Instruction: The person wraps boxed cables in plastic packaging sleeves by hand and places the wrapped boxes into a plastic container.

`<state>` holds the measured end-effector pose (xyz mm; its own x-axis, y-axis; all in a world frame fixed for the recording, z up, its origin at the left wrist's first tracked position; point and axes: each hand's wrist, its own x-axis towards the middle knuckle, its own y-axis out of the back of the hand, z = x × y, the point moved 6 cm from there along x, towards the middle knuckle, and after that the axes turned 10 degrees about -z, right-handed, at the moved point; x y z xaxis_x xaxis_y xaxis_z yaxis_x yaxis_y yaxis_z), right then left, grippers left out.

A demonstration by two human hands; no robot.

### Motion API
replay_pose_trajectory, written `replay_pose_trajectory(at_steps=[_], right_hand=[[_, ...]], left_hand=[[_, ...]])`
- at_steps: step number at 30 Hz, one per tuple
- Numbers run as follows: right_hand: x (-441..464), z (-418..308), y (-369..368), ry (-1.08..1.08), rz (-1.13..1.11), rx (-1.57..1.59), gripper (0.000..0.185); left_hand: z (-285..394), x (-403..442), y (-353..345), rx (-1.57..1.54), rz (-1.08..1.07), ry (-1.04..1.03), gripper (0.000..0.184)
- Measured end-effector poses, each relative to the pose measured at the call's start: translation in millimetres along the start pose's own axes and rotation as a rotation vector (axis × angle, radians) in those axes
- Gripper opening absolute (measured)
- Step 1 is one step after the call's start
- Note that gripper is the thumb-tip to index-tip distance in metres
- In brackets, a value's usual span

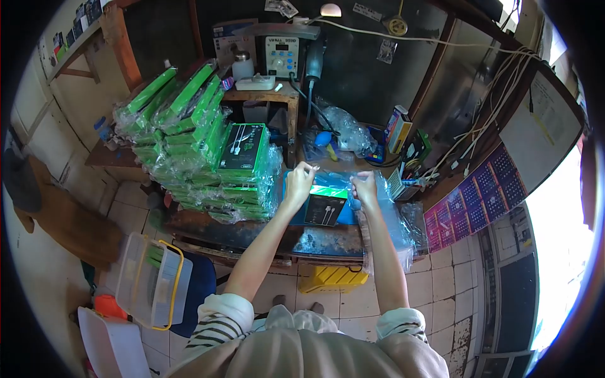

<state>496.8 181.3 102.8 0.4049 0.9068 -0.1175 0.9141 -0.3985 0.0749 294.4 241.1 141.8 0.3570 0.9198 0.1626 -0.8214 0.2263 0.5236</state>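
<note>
A black and green box (325, 210) with a cable picture lies on a blue surface at the workbench, between my hands. My left hand (299, 184) is closed in a pinch at the box's upper left; what its fingertips hold is too small to make out. At the upper right of the box, my right hand (365, 188) is also pinched, with clear plastic film hanging near it. Clear plastic sleeves (392, 217) lie under and beside my right forearm. To the left rises a tall stack of plastic-wrapped green boxes (192, 142), with an unwrapped-looking box (242, 148) on its near right part.
A soldering station (282, 58) stands on a small wooden shelf (292, 97) behind. Crumpled plastic (345, 129) lies at the back. Cables (498, 107) hang at the right. Below are a clear bin (148, 277) and a yellow stool (333, 280).
</note>
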Motion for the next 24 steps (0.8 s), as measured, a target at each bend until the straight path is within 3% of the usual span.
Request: replay_pose_trajectory(at_steps=[1, 4, 5, 6, 8, 10, 12, 14, 17, 22, 24], right_hand=[[0.9, 4.4, 0.2, -0.018, -0.015, -0.015, 0.030], [-4.7, 7.4, -2.1, -0.038, -0.042, -0.035, 0.024], [-7.9, 3.1, -4.4, -0.027, -0.060, -0.104, 0.021], [-10.4, -1.6, -7.2, -0.015, -0.079, -0.174, 0.018], [-16.6, -9.1, -4.7, 0.016, -0.045, -0.318, 0.013], [-30.1, -42.2, 1.3, 0.497, 0.216, -0.630, 0.017], [-51.7, -74.2, -7.0, 0.526, 0.099, -0.483, 0.026], [-71.6, -86.5, -36.2, 0.730, -0.375, -0.422, 0.038], [-69.8, -54.0, -42.4, 0.597, -0.503, -0.469, 0.048], [-55.7, -2.8, -32.8, 0.472, -0.447, -0.378, 0.056], [-40.4, 46.9, -31.8, 0.274, -0.513, -0.073, 0.056]], left_hand=[[-1.3, 1.9, 0.6, 0.000, 0.001, -0.001, 0.025], [43.8, -13.6, 20.1, 0.123, 0.245, -0.577, 0.026], [48.4, -13.6, 12.8, -0.119, -0.099, -0.518, 0.026], [45.1, -14.2, 3.0, -0.053, -0.219, -0.586, 0.027], [47.2, -25.3, 0.9, 0.120, -0.309, -0.528, 0.031], [36.7, -22.8, -4.1, -0.053, -0.345, -0.513, 0.041], [30.9, -28.2, -6.9, 0.054, -0.306, -0.559, 0.047], [23.0, -31.2, -8.1, -0.026, -0.309, -0.511, 0.051], [12.6, -38.5, -7.4, -0.091, -0.291, -0.452, 0.059], [-18.8, -49.7, -17.2, -0.059, -0.331, -0.351, 0.066], [-44.5, -53.5, -27.6, -0.060, -0.339, -0.262, 0.063]])
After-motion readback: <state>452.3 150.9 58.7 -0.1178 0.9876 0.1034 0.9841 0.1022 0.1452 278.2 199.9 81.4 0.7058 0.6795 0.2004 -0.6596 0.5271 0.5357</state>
